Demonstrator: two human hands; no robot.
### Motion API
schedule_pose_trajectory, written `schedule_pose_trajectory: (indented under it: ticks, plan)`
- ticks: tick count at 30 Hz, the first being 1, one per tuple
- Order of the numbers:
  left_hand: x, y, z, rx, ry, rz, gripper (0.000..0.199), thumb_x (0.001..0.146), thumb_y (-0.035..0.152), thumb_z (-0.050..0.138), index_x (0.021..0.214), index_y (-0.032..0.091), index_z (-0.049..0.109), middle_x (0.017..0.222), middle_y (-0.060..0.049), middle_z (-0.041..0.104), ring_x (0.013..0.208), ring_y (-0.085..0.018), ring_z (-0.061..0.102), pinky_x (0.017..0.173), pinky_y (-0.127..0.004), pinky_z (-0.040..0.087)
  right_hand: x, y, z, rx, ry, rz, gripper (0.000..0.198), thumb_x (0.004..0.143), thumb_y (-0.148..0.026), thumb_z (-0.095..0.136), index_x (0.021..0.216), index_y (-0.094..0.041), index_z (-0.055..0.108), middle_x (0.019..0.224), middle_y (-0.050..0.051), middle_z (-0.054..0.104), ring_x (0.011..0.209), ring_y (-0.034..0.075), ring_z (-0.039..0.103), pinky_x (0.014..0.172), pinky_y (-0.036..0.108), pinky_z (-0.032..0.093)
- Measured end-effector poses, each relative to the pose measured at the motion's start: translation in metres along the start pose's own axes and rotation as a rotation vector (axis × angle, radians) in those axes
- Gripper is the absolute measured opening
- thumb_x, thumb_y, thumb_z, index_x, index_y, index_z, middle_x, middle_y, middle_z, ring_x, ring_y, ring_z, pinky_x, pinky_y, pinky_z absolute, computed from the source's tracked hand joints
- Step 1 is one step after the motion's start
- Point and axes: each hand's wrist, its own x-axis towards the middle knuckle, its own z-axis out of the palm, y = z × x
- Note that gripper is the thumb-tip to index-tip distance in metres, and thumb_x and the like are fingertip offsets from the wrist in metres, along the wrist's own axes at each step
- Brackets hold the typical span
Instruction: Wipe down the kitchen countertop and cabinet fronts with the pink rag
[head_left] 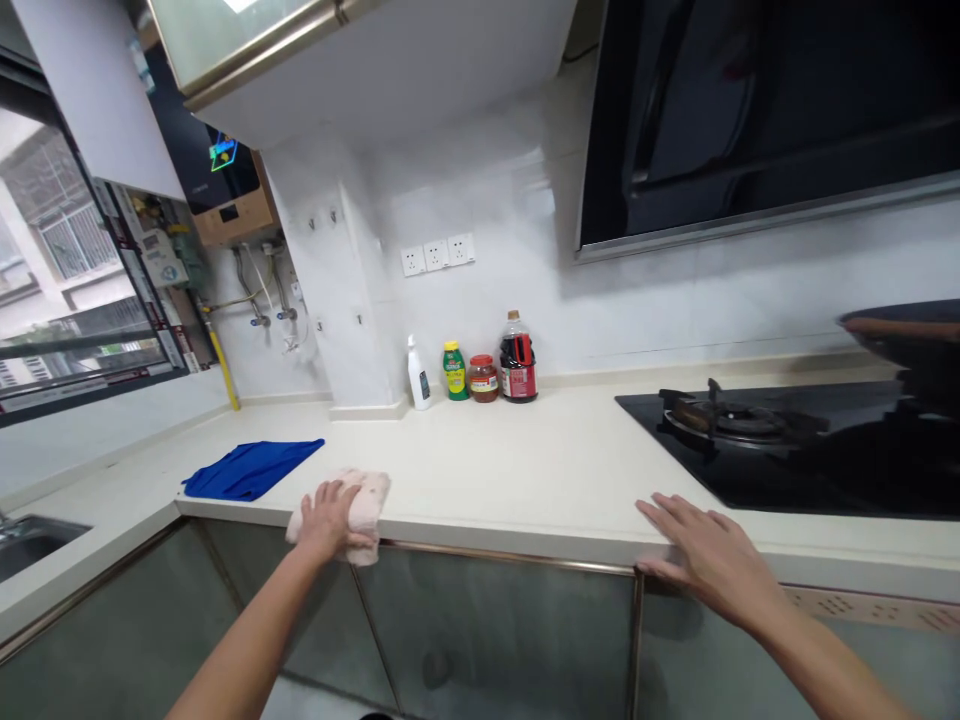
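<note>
My left hand point(328, 522) grips a pale pink cloth point(369, 500) at the counter's front edge. Part of the cloth lies on the white countertop point(510, 470) and part hangs over the edge. Fingers spread, my right hand point(701, 550) rests on the front edge further right, its thumb lower against the edge, with nothing held. To the left of the pink cloth lies a flat blue cloth point(255, 470).
Against the wall stand a white bottle point(418, 375), a green bottle with a yellow cap point(454, 372), a red-lidded jar point(483, 380) and a large dark sauce bottle point(518, 360). A black gas stove point(750, 440) is at right, a sink point(41, 540) at far left.
</note>
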Motion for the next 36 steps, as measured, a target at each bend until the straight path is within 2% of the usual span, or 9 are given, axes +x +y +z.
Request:
schedule_pose_trajectory:
  ticks: [6,9,12,17,24,27,29,32,36]
  plan:
    - [-0.001,-0.005,0.005,0.101,-0.017,-0.010,0.081,0.069,0.050,0.077,0.141,0.020,0.052,0.132,-0.020,0.058,0.124,-0.037,0.050,0.103,-0.048,0.035,-0.025,-0.021,0.002,0.002,0.274,-0.033,0.062,0.091,-0.058,0.052,0.141,-0.022,0.052,0.147,0.015,0.053,0.138,0.036,0.043,0.110,0.053,0.033]
    - [-0.002,0.011,0.004,0.155,-0.010,0.008,0.078,0.073,0.052,0.074,0.140,0.018,0.053,0.131,-0.020,0.058,0.123,-0.039,0.049,0.101,-0.050,0.035,-0.028,-0.032,-0.002,-0.027,0.374,-0.009,0.065,0.092,-0.062,0.052,0.137,-0.016,0.054,0.141,0.019,0.056,0.135,0.037,0.044,0.108,0.053,0.032]
    - [-0.002,0.043,0.001,0.175,0.012,0.070,0.074,0.073,0.054,0.075,0.137,0.020,0.056,0.127,-0.019,0.060,0.118,-0.039,0.051,0.098,-0.050,0.035,-0.027,-0.039,-0.007,-0.036,0.372,0.031,0.062,0.095,-0.062,0.047,0.134,-0.015,0.056,0.139,0.019,0.057,0.133,0.036,0.044,0.108,0.052,0.031]
    - [-0.004,0.130,0.000,0.087,0.056,0.196,0.079,0.068,0.060,0.079,0.135,0.023,0.057,0.124,-0.017,0.061,0.113,-0.038,0.051,0.094,-0.049,0.035,-0.027,-0.043,-0.011,-0.010,0.352,0.065,0.054,0.101,-0.053,0.038,0.134,-0.015,0.057,0.140,0.017,0.057,0.133,0.034,0.044,0.108,0.050,0.031]
    - [-0.009,0.281,-0.009,-0.092,0.106,0.430,0.091,0.065,0.059,0.083,0.141,0.020,0.051,0.126,-0.018,0.059,0.111,-0.037,0.052,0.094,-0.052,0.037,-0.026,-0.044,-0.013,0.082,0.323,0.089,0.048,0.101,-0.048,0.035,0.134,-0.024,0.060,0.139,0.012,0.059,0.132,0.031,0.047,0.106,0.051,0.034]
    - [-0.011,0.345,-0.016,-0.181,0.119,0.536,0.089,0.066,0.057,0.084,0.140,0.019,0.051,0.126,-0.016,0.059,0.110,-0.034,0.052,0.091,-0.049,0.041,-0.024,-0.040,-0.010,0.171,0.290,0.102,0.049,0.102,-0.047,0.029,0.139,-0.029,0.056,0.139,0.008,0.060,0.133,0.028,0.048,0.107,0.052,0.033]
    - [-0.013,0.374,-0.021,-0.242,0.130,0.576,0.086,0.067,0.056,0.084,0.138,0.019,0.052,0.124,-0.016,0.060,0.109,-0.033,0.053,0.089,-0.048,0.043,-0.023,-0.034,-0.009,0.244,0.266,0.119,0.050,0.103,-0.048,0.026,0.140,-0.030,0.054,0.138,0.007,0.061,0.133,0.027,0.049,0.109,0.054,0.033]
    - [-0.017,0.385,-0.028,-0.316,0.152,0.590,0.089,0.065,0.059,0.084,0.138,0.019,0.052,0.123,-0.017,0.061,0.109,-0.034,0.055,0.091,-0.051,0.044,-0.021,-0.030,-0.014,0.330,0.298,0.141,0.050,0.102,-0.051,0.028,0.139,-0.028,0.053,0.138,0.009,0.060,0.132,0.027,0.051,0.109,0.053,0.036]
    - [-0.020,0.337,-0.023,-0.574,0.202,0.718,0.100,0.066,0.055,0.086,0.149,0.024,0.039,0.135,-0.016,0.058,0.119,-0.033,0.055,0.102,-0.048,0.046,-0.018,-0.054,-0.025,0.295,0.410,0.001,0.056,0.097,-0.054,0.045,0.144,-0.024,0.048,0.148,0.014,0.048,0.138,0.030,0.044,0.109,0.050,0.040]
